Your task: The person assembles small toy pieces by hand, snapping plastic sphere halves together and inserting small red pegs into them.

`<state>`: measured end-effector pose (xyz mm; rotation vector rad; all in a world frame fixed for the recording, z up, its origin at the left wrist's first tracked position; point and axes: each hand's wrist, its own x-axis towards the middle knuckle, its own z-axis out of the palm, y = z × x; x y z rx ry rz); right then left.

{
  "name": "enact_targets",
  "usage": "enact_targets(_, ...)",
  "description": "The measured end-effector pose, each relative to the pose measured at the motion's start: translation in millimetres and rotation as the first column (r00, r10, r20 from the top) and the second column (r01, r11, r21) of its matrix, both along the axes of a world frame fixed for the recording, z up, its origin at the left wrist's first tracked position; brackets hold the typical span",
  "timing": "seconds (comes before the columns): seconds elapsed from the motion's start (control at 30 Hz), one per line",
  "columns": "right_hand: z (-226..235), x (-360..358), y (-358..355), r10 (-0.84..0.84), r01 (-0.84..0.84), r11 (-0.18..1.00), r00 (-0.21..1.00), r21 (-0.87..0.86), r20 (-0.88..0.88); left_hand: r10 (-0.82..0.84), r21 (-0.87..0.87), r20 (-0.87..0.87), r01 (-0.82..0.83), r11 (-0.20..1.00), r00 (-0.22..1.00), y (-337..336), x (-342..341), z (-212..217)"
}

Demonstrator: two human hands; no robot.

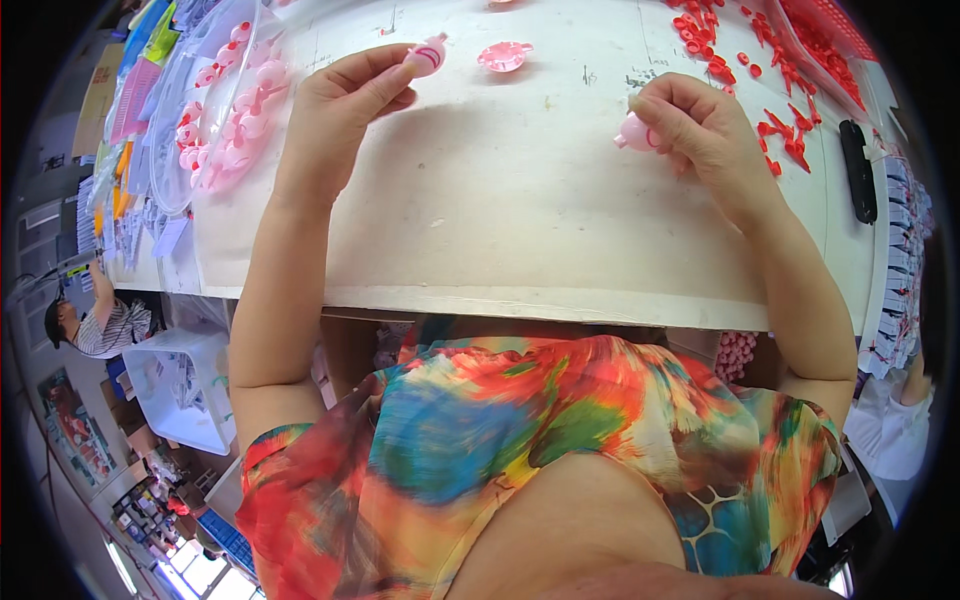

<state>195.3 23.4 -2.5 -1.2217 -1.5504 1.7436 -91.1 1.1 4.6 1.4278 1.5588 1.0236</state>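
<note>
Over the far left part of the white table, my left hand pinches a small, rounded pink plastic part with a darker curved mark on it. My right hand, over the right side, grips a similar pink plastic part between thumb and fingers, which hide some of it. The two pieces are well apart. Between the hands and a little farther back, a pink shell-like piece lies on the tabletop.
At the left stands a clear plastic tub beside several pink parts with red bits. Loose red plastic pieces are strewn at the right, near a red basket. A black elongated object lies by the right edge. Other people are farther off.
</note>
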Motion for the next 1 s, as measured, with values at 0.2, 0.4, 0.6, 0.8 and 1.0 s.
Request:
enact_targets(0.2,-4,2,5,-0.043,-0.153,0.903,0.897,0.401,0.439,-0.098,-0.199,0.591,0.263,0.944,0.801,-6,26,4)
enact_targets(0.4,8,-2,-7,-0.035,0.034,0.854,0.999,0.519,-0.009,-0.202,-0.252,0.666,0.472,0.845,0.718,-8,60,8)
enact_targets(0.6,6,2,-11,0.034,0.01,0.928,0.993,0.373,-0.11,-0.133,-0.188,0.714,0.371,0.909,0.688,-4,86,6)
enact_targets(0.8,10,8,-7,-0.092,-0.173,0.313,0.973,0.934,0.212,-0.134,-0.187,0.741,0.394,0.9,0.658,-7,112,11)
enact_targets(1.0,52,23,1,0.016,-0.383,0.714,0.846,0.586,0.533,-0.109,-0.048,0.692,0.195,0.98,0.714,1,99,16)
